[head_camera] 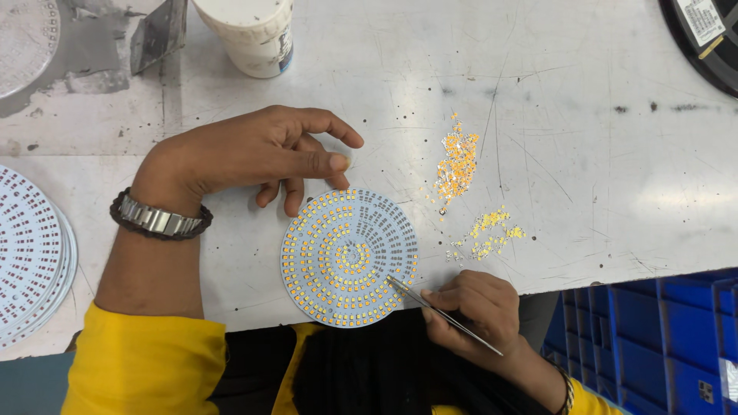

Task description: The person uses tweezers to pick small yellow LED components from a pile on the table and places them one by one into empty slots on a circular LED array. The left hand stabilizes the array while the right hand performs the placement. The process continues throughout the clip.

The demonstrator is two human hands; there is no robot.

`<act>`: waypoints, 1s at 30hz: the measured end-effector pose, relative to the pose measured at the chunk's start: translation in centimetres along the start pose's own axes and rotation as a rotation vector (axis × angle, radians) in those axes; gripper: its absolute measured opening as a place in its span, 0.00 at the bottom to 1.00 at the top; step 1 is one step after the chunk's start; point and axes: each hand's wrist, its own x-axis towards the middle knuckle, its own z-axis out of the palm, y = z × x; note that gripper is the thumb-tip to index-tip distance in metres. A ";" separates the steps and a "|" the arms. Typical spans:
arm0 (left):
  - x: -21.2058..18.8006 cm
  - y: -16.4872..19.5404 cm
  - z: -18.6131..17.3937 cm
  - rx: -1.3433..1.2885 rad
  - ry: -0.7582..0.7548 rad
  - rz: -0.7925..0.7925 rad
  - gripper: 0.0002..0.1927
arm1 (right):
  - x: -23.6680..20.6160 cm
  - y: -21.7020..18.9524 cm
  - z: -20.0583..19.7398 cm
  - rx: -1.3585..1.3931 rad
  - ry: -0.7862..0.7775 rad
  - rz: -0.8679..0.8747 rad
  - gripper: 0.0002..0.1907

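Round circuit board (347, 257): thin, stiff, light disc, flat on the pale surface (584, 177) at its near edge; best held by the rim, since the small yellow chips look fragile. Left hand (254, 154) loosely curled, fingertips resting at the far rim, grasping nothing. Right hand (469, 307) pinches tweezers (438, 311), tip on the board. Loose yellow chips (457, 165) lie just right. Board stack (31, 253) is cut off left; tweezer tip contents too small to tell.

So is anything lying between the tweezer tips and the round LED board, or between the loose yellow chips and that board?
Nothing visible. The right hand holds the tweezers with the tips already on the round LED board. The loose yellow chips lie on bare table to its right. The left hand rests at the board's upper edge.
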 end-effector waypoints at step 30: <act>0.0 -0.9 -0.1 0.005 0.005 -0.132 0.32 | -3.4 2.2 -4.4 -0.088 0.142 0.177 0.09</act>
